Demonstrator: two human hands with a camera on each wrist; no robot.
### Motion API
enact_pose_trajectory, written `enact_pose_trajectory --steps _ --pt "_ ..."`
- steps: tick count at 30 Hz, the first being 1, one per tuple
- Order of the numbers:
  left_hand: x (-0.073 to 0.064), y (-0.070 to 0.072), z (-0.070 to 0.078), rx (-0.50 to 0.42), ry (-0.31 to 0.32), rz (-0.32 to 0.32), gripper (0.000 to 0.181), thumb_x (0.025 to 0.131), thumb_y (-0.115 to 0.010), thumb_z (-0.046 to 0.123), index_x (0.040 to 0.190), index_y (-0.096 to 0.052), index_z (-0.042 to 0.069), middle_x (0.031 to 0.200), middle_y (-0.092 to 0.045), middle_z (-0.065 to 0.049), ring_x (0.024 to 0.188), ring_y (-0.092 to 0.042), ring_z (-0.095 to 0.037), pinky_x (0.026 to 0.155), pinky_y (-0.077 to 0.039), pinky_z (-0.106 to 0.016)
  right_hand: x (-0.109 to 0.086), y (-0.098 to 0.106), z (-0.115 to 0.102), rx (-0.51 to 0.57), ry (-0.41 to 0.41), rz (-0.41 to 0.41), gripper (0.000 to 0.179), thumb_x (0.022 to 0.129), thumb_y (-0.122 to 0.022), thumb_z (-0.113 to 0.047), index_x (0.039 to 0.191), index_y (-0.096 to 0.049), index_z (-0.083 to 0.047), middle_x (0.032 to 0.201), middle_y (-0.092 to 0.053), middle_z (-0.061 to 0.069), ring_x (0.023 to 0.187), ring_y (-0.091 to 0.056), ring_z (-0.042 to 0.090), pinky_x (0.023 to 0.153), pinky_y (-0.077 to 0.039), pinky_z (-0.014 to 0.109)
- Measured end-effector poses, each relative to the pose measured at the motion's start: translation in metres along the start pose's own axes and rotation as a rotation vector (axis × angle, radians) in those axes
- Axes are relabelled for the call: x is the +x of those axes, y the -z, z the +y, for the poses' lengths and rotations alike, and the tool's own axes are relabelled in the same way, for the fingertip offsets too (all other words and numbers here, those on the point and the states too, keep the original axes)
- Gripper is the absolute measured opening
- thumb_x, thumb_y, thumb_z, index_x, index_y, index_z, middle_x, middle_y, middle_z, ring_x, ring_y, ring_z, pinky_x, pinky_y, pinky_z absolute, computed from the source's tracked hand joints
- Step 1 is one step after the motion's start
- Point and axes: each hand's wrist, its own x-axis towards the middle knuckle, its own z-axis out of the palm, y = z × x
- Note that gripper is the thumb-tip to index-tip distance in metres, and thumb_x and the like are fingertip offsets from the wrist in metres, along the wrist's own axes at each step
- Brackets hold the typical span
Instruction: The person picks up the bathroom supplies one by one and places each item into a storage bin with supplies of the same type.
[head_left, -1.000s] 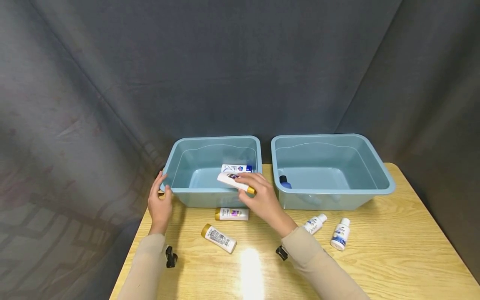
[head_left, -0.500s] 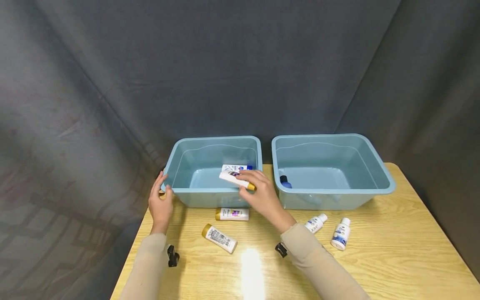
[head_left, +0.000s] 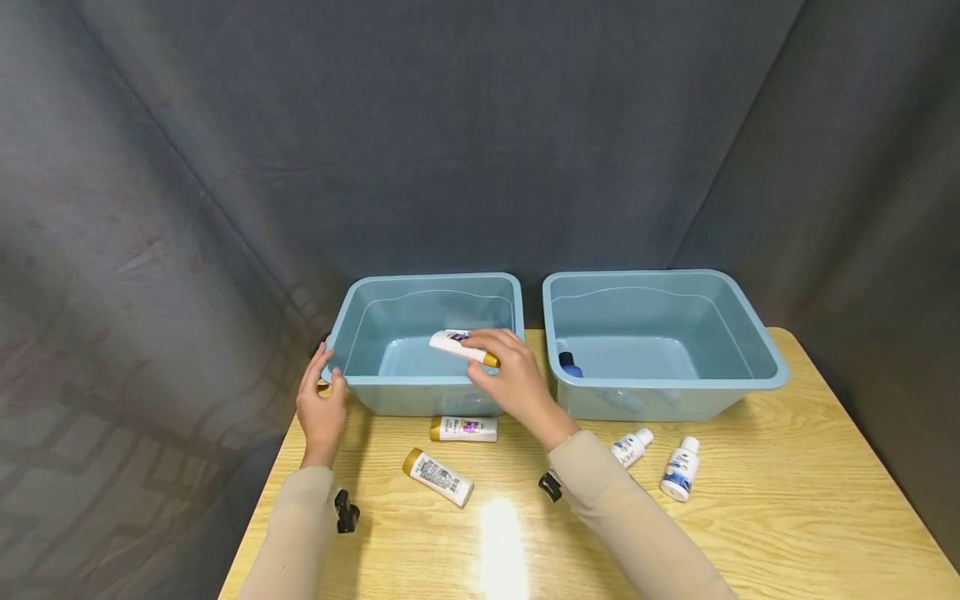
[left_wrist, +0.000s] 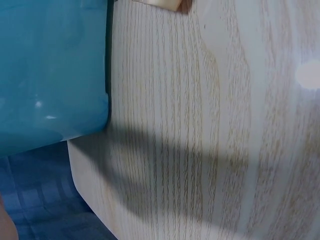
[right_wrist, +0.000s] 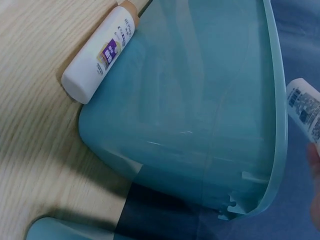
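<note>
My right hand (head_left: 519,385) pinches a white bottle with a gold cap (head_left: 453,344) near its cap end. The bottle lies tilted over the front right part of the left blue bin (head_left: 420,382). At the right edge of the right wrist view, that bottle's printed back (right_wrist: 304,107) shows beyond the bin's rim (right_wrist: 280,125). My left hand (head_left: 321,414) holds the left bin at its front left corner, thumb and fingers spread about the rim. Just in front of this bin lies another white gold-capped bottle (head_left: 468,429), and a third such bottle (head_left: 438,477) lies nearer me.
A second blue bin (head_left: 667,383) stands to the right, with a blue bottle with a dark cap (head_left: 570,365) inside. Two white Dove bottles (head_left: 680,469) lie on the wooden table (head_left: 787,500) before it. A dark curtain (head_left: 480,150) hangs behind.
My right hand has moved slightly left and up with the bottle, which now covers the white-and-blue tube seen earlier in the left bin. My left hand has stayed in place.
</note>
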Motion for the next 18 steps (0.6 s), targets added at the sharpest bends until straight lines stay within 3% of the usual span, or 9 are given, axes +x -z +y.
enact_pose_trajectory --steps 3,9,18 --pt "0.0007 0.0001 -0.0006 -0.002 -0.003 0.001 0.040 0.101 -0.057 0.007 0.139 -0.066 0.014 0.157 -0.054 0.005 0.118 -0.050 0.002 0.086 -0.036 -0.015 0.0025 -0.0010 -0.0014 0.004 -0.011 -0.013 0.030 0.086 -0.073 -0.004 0.115 -0.078 -0.009 0.124 -0.074 0.008 0.112 -0.067 0.025 0.092 -0.058 0.042" --pt "0.0009 0.0010 -0.0006 0.000 0.005 0.002 0.039 0.101 -0.057 0.007 0.139 -0.067 0.014 0.156 -0.054 0.005 0.131 -0.054 -0.020 0.086 -0.035 -0.015 0.0051 -0.0037 -0.0017 0.012 -0.028 -0.042 0.029 0.086 -0.073 -0.004 0.115 -0.078 -0.008 0.124 -0.074 0.009 0.112 -0.066 0.026 0.092 -0.058 0.042" --pt "0.0003 0.0005 0.0012 0.004 0.009 0.004 0.039 0.101 -0.057 0.008 0.139 -0.066 0.013 0.156 -0.054 0.005 0.132 -0.054 -0.022 0.087 -0.035 -0.014 0.0100 -0.0053 -0.0020 -0.002 -0.064 -0.107 0.029 0.088 -0.070 -0.007 0.117 -0.077 -0.009 0.126 -0.073 0.011 0.113 -0.065 0.027 0.092 -0.057 0.042"
